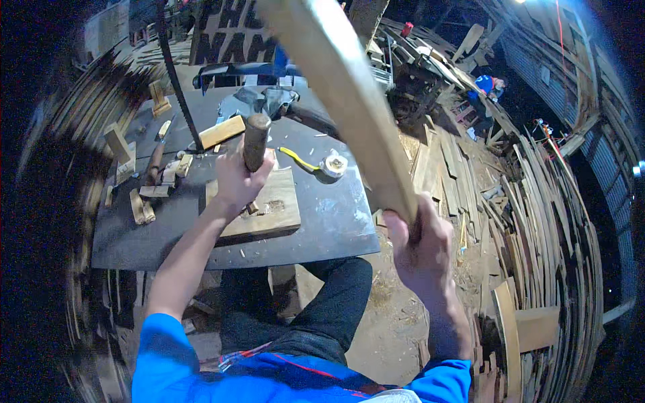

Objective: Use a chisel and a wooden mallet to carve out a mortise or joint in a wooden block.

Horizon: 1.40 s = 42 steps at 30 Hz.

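My left hand [238,176] is closed round a chisel [257,138] with a thick wooden handle, held upright over a wooden block [275,208] that lies on the dark tabletop [336,235]; a rough hollow shows in the block's top. My right hand [426,235] grips a long wooden bar [353,94], raised diagonally across the right of the table and running out of view at the top. Beside the block lies a tape measure [333,163] with its yellow tape [295,158] out, and a pale offcut [222,132] rests farther back.
A saw blade [176,74] stands at the table's back left, among wood blocks [119,153] and a wooden-handled tool [154,161]. A dark clamp-like object [275,101] sits at the back. Stacked boards [537,269] crowd the right; a person in blue [485,87] is farther off.
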Motion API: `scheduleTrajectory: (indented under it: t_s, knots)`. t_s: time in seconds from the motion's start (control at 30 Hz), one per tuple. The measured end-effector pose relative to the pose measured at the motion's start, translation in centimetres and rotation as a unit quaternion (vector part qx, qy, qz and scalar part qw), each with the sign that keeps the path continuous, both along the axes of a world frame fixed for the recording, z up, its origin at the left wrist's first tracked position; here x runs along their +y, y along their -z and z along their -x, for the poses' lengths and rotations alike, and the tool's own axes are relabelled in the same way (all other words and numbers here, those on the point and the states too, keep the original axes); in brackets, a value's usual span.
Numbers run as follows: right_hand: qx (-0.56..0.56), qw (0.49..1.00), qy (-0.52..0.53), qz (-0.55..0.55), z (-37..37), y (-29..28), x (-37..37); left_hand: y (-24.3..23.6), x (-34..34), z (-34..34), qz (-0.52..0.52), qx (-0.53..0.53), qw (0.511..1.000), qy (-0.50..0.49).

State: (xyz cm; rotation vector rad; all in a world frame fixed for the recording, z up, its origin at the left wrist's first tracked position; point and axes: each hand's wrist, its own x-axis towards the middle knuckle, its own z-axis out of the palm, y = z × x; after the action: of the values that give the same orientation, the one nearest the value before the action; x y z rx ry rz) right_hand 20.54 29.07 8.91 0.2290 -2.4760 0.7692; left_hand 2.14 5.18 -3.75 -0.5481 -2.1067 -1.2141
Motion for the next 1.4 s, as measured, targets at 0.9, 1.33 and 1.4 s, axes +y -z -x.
scheduleTrajectory:
  t_s: [0.9,1.33,1.4]
  knots:
    - [-0.118,0.992,-0.037,-0.034,0.3,0.4,-0.2,0.6,-0.3,0.3,-0.044,-0.071,0.996,0.008]
    - [-0.146,0.987,-0.049,-0.038,0.3,0.0,-0.7,0.7,0.1,0.1,-0.034,-0.016,0.999,0.016]
    - [-0.127,0.991,-0.032,-0.016,-0.4,0.3,-0.6,0.6,-0.1,-0.1,-0.047,-0.006,0.999,0.027]
